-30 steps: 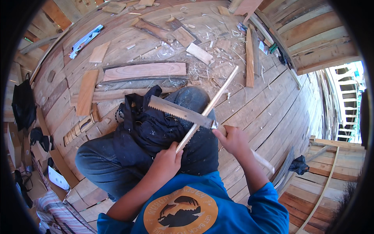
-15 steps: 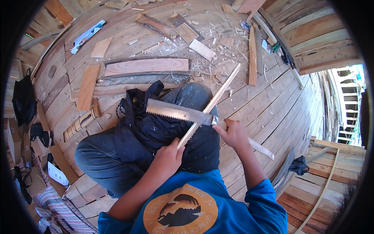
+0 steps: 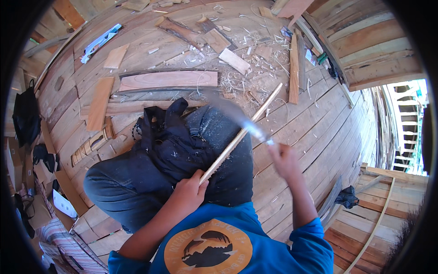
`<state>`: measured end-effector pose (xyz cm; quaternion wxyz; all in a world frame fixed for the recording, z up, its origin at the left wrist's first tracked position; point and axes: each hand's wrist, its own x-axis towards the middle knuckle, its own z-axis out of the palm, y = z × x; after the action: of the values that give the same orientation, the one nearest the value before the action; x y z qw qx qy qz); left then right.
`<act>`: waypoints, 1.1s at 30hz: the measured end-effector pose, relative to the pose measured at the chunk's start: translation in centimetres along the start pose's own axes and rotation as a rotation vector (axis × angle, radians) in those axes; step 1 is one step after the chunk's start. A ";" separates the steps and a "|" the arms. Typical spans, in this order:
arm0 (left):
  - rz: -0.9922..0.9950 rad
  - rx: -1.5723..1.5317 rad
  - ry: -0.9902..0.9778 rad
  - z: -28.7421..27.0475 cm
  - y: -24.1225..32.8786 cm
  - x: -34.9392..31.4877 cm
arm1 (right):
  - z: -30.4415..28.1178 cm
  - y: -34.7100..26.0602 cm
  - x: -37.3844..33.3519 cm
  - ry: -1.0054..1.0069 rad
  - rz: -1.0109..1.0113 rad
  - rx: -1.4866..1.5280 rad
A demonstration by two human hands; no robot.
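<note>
My left hand (image 3: 189,189) is closed round the near end of a thin pale wooden stick (image 3: 226,154), which slants up to the right across my thigh. In my right hand (image 3: 284,160) is the handle of a hand saw (image 3: 235,113), its blade smeared by motion. That blade crosses over the stick beyond its middle; whether they touch, I cannot tell. Wood dust speckles my jeans (image 3: 214,130) beneath the stick. A dark cloth (image 3: 166,141) lies bunched in my lap.
Shavings, a pale short board (image 3: 235,61) and a long plank (image 3: 169,79) lie on the wooden floor ahead. A carved-looking wooden piece (image 3: 91,147) and a board (image 3: 100,102) lie left of my knee. Cardboard boxes (image 3: 70,192) stand at far left; a plank wall (image 3: 376,43) rises at right.
The saw has swung from lying nearly level across the stick to a steeper slant, its tip now farther away. My right hand has shifted right and slightly nearer. My left hand still grips the stick.
</note>
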<state>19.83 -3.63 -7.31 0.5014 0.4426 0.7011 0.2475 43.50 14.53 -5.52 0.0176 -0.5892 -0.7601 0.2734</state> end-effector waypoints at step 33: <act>0.086 0.350 0.143 2.0 1.0 0.2 | 2.6 -1.5 0.2 -0.121 -0.325 -0.222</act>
<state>22.05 -3.21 -7.40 0.3547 0.5340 0.7475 0.1739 41.24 13.44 -7.18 -0.0492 -0.4396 -0.8704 0.2161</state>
